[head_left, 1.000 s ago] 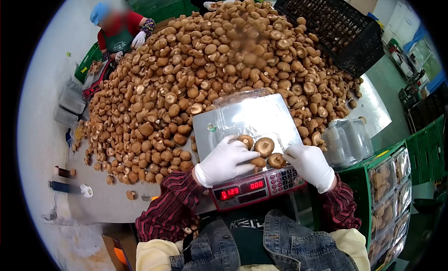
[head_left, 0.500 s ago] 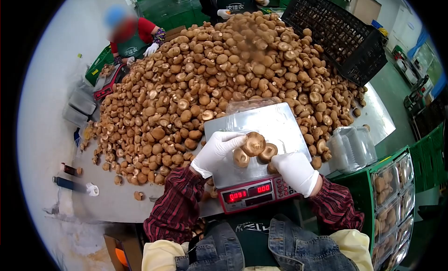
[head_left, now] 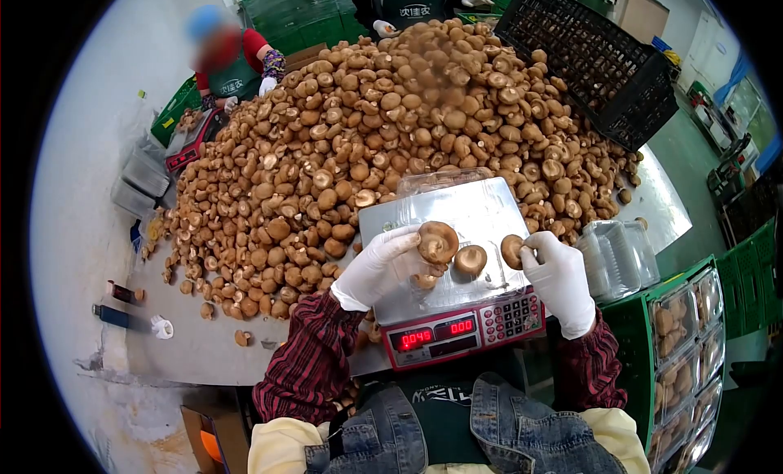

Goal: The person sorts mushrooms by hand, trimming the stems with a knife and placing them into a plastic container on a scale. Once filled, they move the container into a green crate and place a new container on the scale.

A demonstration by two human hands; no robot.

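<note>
My left hand (head_left: pixel 377 268), in a white glove, pinches a brown shiitake mushroom (head_left: pixel 438 242) over the left part of the scale's metal plate (head_left: pixel 412 217). At the right edge of the plate, my right hand (head_left: pixel 562 280), gloved too, grips another shiitake (head_left: pixel 512 251) between thumb and fingers. Between the hands a single shiitake (head_left: pixel 471 260) rests on the plate. One more mushroom (head_left: pixel 423 281) shows partly beneath the one in my left hand. The red scale (head_left: pixel 465 331) stands in front of my body, its lit display (head_left: pixel 416 338) seeming to read 0.045.
A large shiitake heap (head_left: pixel 326 148) fills the table behind the scale. Clear plastic boxes (head_left: pixel 617 260) stand at the right, above a green crate (head_left: pixel 644 343) of packed trays. A black crate (head_left: pixel 587 62) tilts at the back right. Two co-workers (head_left: pixel 236 78) stand across the heap.
My right hand has moved right and lifted a shiitake off the middle of the plate. The left hand's mushroom has shifted slightly. The display fell from 0.093 to about 0.045.
</note>
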